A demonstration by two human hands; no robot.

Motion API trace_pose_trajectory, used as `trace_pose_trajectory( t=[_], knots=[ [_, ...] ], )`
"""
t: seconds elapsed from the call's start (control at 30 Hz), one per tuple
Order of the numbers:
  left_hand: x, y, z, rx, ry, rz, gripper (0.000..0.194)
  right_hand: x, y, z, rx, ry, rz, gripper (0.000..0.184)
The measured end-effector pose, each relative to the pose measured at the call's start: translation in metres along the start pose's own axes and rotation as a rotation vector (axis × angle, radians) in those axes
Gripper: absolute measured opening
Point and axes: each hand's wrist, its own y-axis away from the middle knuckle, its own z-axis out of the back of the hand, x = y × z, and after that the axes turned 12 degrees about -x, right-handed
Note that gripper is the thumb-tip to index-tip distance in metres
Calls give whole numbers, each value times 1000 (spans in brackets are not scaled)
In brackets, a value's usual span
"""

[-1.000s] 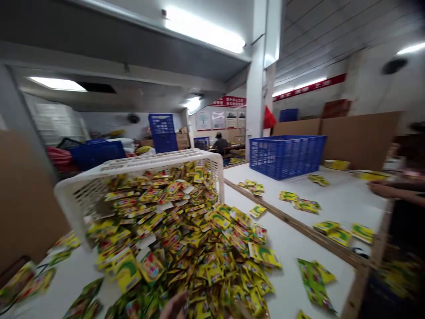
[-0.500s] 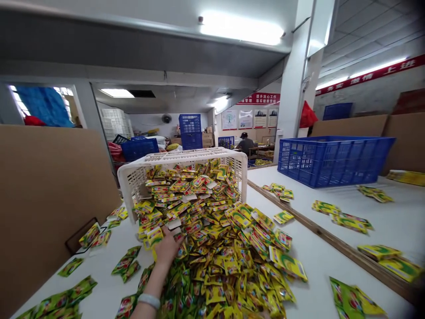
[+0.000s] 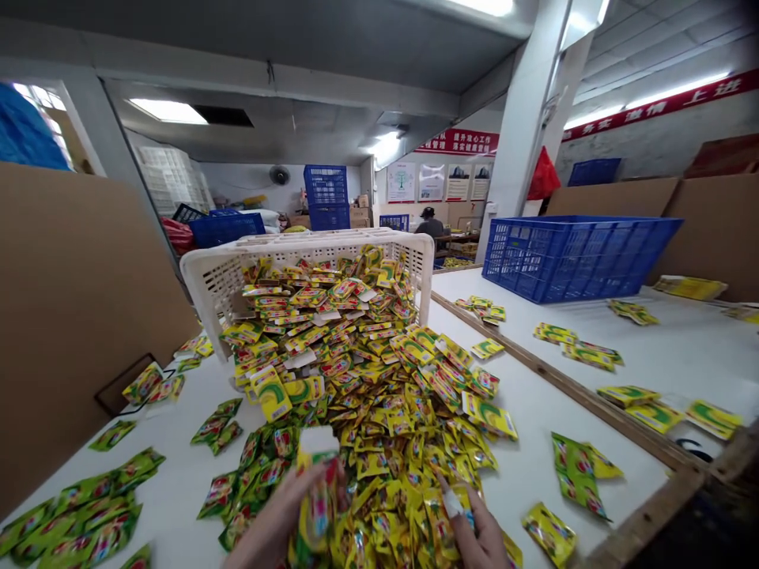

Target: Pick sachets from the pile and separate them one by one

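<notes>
My left hand (image 3: 278, 506) is closed around a small yellow-and-green box (image 3: 317, 506), held upright with its white end flap sticking up. Slightly blurred, my right hand (image 3: 477, 533) reaches over the heap of yellow sachets (image 3: 385, 466) with its fingers stretched forward and apart. Something white is around or against one finger; I cannot make out what. Green sachets (image 3: 273, 470) lie in a pile beside my left hand. Behind both hands, many flat yellow boxes (image 3: 332, 340) spill out of a white plastic crate (image 3: 424, 273) lying on its side.
More green sachets (image 3: 88, 514) lie at the left on the white table (image 3: 171, 466). A wooden strip (image 3: 569, 387) crosses at the right, beyond which stands a blue crate (image 3: 575, 261). Cardboard (image 3: 83, 316) walls the left side. A person (image 3: 430, 225) sits in the background.
My left hand has come back from the box heap towards me and now holds a box. My right hand has entered at the lower right. The view has tilted down.
</notes>
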Motion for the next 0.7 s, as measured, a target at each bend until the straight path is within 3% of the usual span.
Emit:
trace_pose_trajectory(
  t=[0.1, 0.23, 0.37, 0.43, 0.5, 0.63, 0.7],
  knots=[
    [17, 34, -22, 147, 184, 154, 54, 44, 3, -12, 100, -162, 116, 36],
    [24, 49, -39, 385, 167, 66, 54, 90, 17, -33, 315, -407, 328, 27],
    [30, 49, -34, 434, 163, 77, 49, 79, 24, -43, 360, -208, 719, 13],
    [34, 49, -30, 443, 188, 50, 47, 69, 21, -39, 370, -104, 937, 12],
    [38, 49, -27, 460, 173, 33, 43, 65, 16, -32, 463, -27, 1101, 9],
    [43, 48, -29, 460, -22, -88, 27, 80, 16, -18, 794, 246, 1313, 15],
    [45, 48, -30, 461, -104, -116, 23, 87, 21, -14, 853, 347, 1304, 15]
  ],
)
